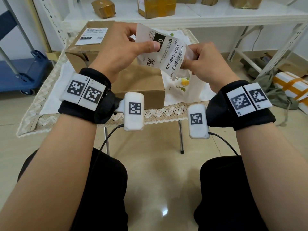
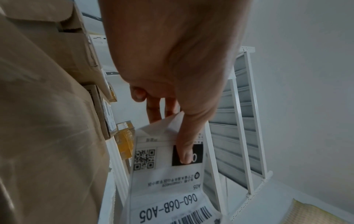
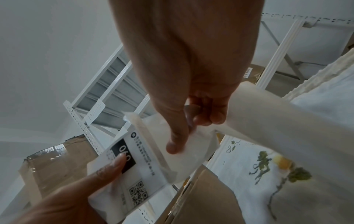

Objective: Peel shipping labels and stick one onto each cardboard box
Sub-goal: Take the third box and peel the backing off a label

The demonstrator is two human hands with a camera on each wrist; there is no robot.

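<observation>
One box (image 1: 86, 45) is already labelled, while a second label (image 1: 164, 52) is pinched by the left hand (image 1: 120, 47) and its backing (image 3: 184, 153) gripped by the right hand (image 1: 205, 62), the nearer box (image 1: 138, 84) left bare.

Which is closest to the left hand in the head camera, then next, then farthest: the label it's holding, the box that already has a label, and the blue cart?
1. Label: pinched in the left hand.
2. Labelled box: on the table, behind that hand, slightly left.
3. Blue cart: on the floor, far left.

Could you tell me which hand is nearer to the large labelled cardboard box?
Left. The left hand is just beside the large labelled cardboard box; the right hand is farther right.
</observation>
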